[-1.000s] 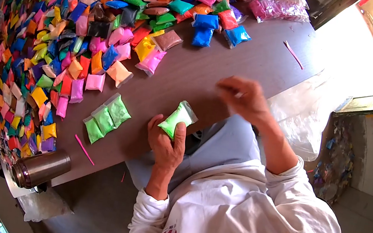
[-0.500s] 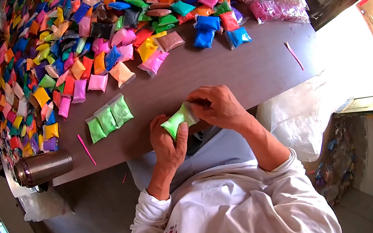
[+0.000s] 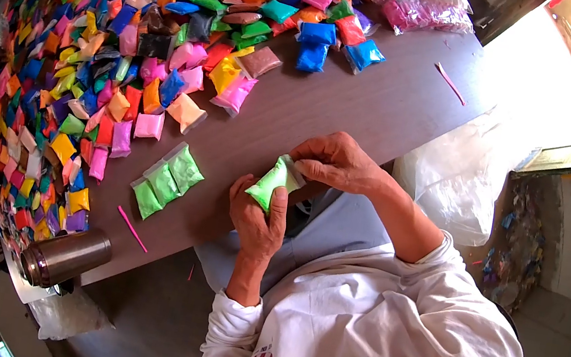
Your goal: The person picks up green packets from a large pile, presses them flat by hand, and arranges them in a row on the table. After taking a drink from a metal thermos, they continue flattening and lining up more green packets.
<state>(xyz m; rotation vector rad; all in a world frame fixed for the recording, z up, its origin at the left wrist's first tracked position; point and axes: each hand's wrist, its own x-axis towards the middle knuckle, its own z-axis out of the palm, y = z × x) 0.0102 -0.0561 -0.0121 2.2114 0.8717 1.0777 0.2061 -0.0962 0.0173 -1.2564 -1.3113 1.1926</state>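
Observation:
A small clear plastic packet filled with light green stuff (image 3: 270,183) is held between my hands, above the near edge of the table. My left hand (image 3: 256,220) wraps round its lower part, with the thumb lying on its front. At the packet's clear top end, my right hand (image 3: 333,162) pinches the plastic between thumb and fingers. To the left, several similar green packets (image 3: 167,181) lie side by side on the table. Past them spreads a large heap of packets in many colours (image 3: 125,56).
A metal flask (image 3: 66,256) lies at the table's left edge, near a pink strip (image 3: 132,229). Another pink strip (image 3: 450,83) lies at the far right. Bulging clear bags (image 3: 427,14) stand at the back. A big plastic bag (image 3: 453,179) hangs beside the table (image 3: 379,104).
My right hand has shifted slightly at the packet's top end, its thumb now straighter along the clear plastic. The packet is turned a little. My left hand keeps its hold.

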